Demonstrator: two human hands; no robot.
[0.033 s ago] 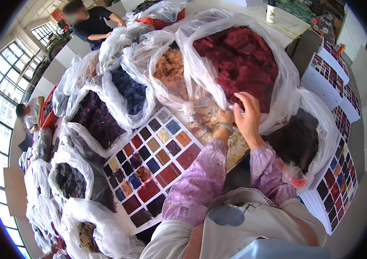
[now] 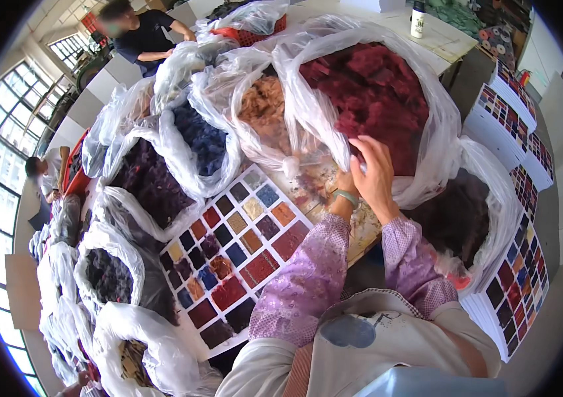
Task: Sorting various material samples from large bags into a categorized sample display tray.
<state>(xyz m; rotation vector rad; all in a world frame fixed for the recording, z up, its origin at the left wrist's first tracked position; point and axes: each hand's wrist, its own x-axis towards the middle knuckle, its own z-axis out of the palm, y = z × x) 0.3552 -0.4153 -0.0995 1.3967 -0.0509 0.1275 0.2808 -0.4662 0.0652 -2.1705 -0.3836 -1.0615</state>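
In front of me lies a white sample card with rows of coloured fibre squares. My left hand, with a green band at the wrist, is at the card's far right, beside the gathered plastic rim of a bag; its fingers are hidden. My right hand is just right of it, thumb and fingers apart, fingertips near that rim. Nothing shows in its grasp. Beyond both hands is a large clear plastic bag full of dark red fibre. An orange-brown fibre heap sits in the bag to its left.
Bags of blue fibre, dark purple fibre and dark brown fibre crowd around the card. Stacks of printed sample sheets stand at right. A bottle is on the far table. Two people are at the left and far left.
My right hand has shifted slightly left toward my left hand, and its fingers have come closer together. The view has moved very slightly.
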